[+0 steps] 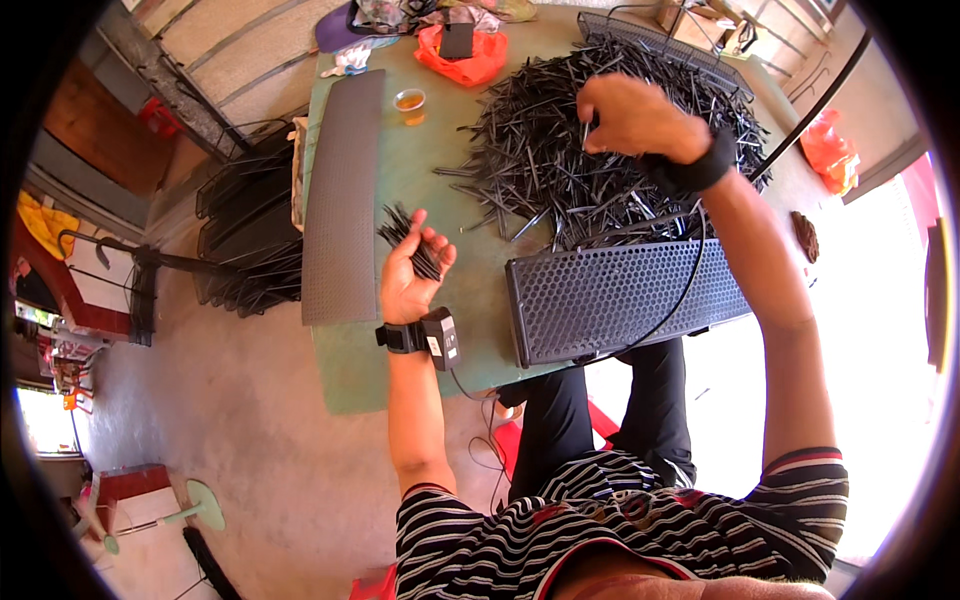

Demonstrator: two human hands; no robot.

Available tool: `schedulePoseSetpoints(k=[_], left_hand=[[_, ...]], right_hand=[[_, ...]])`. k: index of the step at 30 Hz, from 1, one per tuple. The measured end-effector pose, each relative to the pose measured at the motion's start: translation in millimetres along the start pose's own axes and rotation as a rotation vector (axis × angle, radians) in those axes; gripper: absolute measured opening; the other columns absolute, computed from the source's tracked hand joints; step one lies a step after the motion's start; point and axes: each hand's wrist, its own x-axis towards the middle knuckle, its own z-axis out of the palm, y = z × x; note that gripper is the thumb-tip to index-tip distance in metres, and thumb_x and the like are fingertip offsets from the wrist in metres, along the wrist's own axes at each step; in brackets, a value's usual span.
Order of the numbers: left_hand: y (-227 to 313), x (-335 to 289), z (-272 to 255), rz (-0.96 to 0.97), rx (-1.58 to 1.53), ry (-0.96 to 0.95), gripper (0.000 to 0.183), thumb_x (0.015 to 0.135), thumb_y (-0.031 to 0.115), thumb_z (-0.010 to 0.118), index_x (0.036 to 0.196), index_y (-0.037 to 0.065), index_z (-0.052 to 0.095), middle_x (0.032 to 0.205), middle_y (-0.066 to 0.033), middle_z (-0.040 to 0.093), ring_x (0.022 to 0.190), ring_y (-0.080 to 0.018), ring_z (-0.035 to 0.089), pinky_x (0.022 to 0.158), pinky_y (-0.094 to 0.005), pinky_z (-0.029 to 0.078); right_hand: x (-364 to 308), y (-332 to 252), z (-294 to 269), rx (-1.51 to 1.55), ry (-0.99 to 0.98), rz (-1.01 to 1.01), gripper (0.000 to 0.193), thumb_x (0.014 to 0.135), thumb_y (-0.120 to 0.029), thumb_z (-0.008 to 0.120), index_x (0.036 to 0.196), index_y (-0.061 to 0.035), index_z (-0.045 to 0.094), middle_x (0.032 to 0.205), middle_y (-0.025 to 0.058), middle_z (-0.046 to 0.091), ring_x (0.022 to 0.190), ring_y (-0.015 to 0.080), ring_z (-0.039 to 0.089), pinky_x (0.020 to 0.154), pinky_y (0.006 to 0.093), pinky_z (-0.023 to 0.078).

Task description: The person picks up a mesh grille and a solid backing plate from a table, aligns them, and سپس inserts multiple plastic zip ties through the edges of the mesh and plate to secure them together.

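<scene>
- A bundle of thin black strips [397, 222] sits left of the frame's middle, fanned out across the palm and fingers of the left hand [412, 268].
- That hand is turned up, its fingers curled around the bundle and gripping it.
- The right hand [640, 115] is at upper right of centre, over a large heap of loose black strips [560, 195]; its fingers are bent, but blur makes it impossible to tell whether they grip a strip.
- A dark panel with rows of holes [620, 300] lies below the heap, at the table's near edge; a dark mesh piece [655, 45] lies beyond the heap at upper right.
- The left wrist wears a strap with a small dark box [440, 338], the right a black band [705, 170].
- All this is at a green table [460, 350]; a long grey sheet [345, 200] lies along its left side.
- A clear cup of amber liquid [410, 108] stands near the sheet's upper end, with a red plastic bag [485, 65] to its upper right.
- Dark frames [250, 235] are stacked left of the table.
</scene>
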Motion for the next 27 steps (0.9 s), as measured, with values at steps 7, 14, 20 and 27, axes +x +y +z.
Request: schedulePoseSetpoints(k=[7, 14, 20, 27], left_hand=[[-23, 29, -13, -0.087, 0.036, 0.025, 0.028, 0.086, 0.006, 0.05, 0.114, 0.004, 0.049, 0.09, -0.0095, 0.06, 0.091, -0.028, 0.058, 0.087, -0.0444, 0.045], [-14, 58, -42, -0.093, -0.037, 0.046, 0.022, 0.085, 0.003, 0.05, 0.107, 0.003, 0.053, 0.094, -0.0107, 0.058, 0.086, -0.0271, 0.057, 0.077, -0.0393, 0.049], [-11, 67, -41, -0.105, 0.015, 0.001, 0.028, 0.086, 0.004, 0.048, 0.114, 0.003, 0.051, 0.092, -0.0098, 0.058, 0.085, -0.0258, 0.058, 0.075, -0.0377, 0.05], [-5, 66, -53, -0.1, -0.057, 0.013, 0.029, 0.087, 0.005, 0.048, 0.115, 0.001, 0.049, 0.091, -0.0103, 0.059, 0.084, -0.0258, 0.059, 0.076, -0.0379, 0.05]], right_hand=[[37, 22, 110, 0.089, -0.222, 0.052, 0.015, 0.06, -0.008, 0.064, 0.071, 0.0014, 0.059, 0.065, 0.0136, 0.062, 0.065, 0.0276, 0.064, 0.058, 0.0372, 0.051], [59, -3, 121, 0.065, -0.188, 0.035, 0.015, 0.063, -0.005, 0.058, 0.076, 0.0025, 0.057, 0.079, 0.0198, 0.06, 0.079, 0.0367, 0.06, 0.064, 0.0428, 0.049], [111, -27, 87, 0.442, -0.244, -0.073, 0.021, 0.072, -0.009, 0.053, 0.058, 0.0052, 0.057, 0.047, 0.0138, 0.056, 0.046, 0.0234, 0.059, 0.048, 0.0335, 0.048], [169, -84, 119, 0.233, -0.415, 0.024, 0.014, 0.065, 0.003, 0.052, 0.078, 0.0065, 0.057, 0.06, 0.0149, 0.061, 0.053, 0.0241, 0.063, 0.048, 0.0347, 0.049]])
